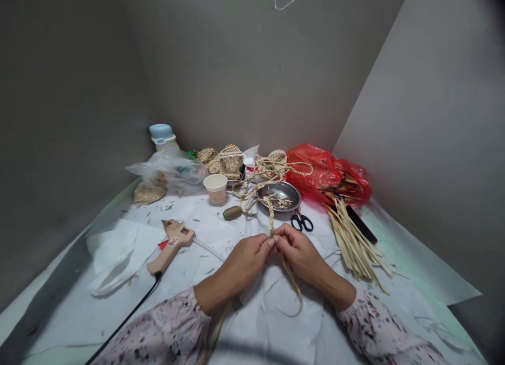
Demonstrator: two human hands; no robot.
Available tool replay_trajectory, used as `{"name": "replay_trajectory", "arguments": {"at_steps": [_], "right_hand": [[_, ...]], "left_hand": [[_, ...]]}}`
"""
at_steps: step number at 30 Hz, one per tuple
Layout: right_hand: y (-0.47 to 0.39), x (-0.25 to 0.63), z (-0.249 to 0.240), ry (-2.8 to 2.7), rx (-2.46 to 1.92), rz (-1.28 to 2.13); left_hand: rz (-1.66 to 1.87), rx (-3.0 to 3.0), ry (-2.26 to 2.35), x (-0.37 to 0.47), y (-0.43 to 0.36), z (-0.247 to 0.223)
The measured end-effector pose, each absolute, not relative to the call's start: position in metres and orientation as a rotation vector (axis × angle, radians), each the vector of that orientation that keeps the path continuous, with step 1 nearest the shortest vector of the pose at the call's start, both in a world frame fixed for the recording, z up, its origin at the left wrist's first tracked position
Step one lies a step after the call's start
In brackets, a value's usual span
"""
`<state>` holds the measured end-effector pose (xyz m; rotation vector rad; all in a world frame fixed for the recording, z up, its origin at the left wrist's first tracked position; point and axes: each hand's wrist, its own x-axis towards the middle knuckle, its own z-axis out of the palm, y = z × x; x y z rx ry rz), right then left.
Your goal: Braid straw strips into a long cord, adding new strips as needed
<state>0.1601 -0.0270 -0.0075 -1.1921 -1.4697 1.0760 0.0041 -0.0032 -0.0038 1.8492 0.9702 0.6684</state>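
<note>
A straw braid (271, 218) runs from the far side of the table down to my fingers. My left hand (248, 257) pinches the near end of it between thumb and fingers. Right against it, my right hand (298, 252) pinches the same end, and the two thumbs almost meet. A loose straw strand (294, 286) hangs below my right hand and curls on the white cover; another strand trails under my left forearm. The finished length lies in loops (252, 189) beyond, partly over a metal bowl (290, 191) with straw scraps.
A glue gun (171, 249) with a cord lies left, near white paper (118, 254). Black-handled scissors (302, 222), a thread spool (232, 213) and a paper cup (215, 189) stand beyond my hands. Right are straw strips (355, 244) and a red bag (315, 170). Walls enclose the table.
</note>
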Motion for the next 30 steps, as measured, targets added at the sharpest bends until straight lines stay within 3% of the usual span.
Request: {"name": "replay_trajectory", "arguments": {"at_steps": [14,22,30], "right_hand": [[-0.041,0.156,0.015,-1.784,-1.523,0.613],[-0.056,0.138,-0.002,-2.245,-1.552,-0.01],[-0.058,0.141,0.024,-2.404,-1.584,0.13]], "left_hand": [[0.86,1.41,1.132,0.006,-0.001,-0.008],[0.726,0.913,0.937,0.006,-0.001,-0.005],[0.772,0.855,0.894,0.004,0.002,-0.006]]}}
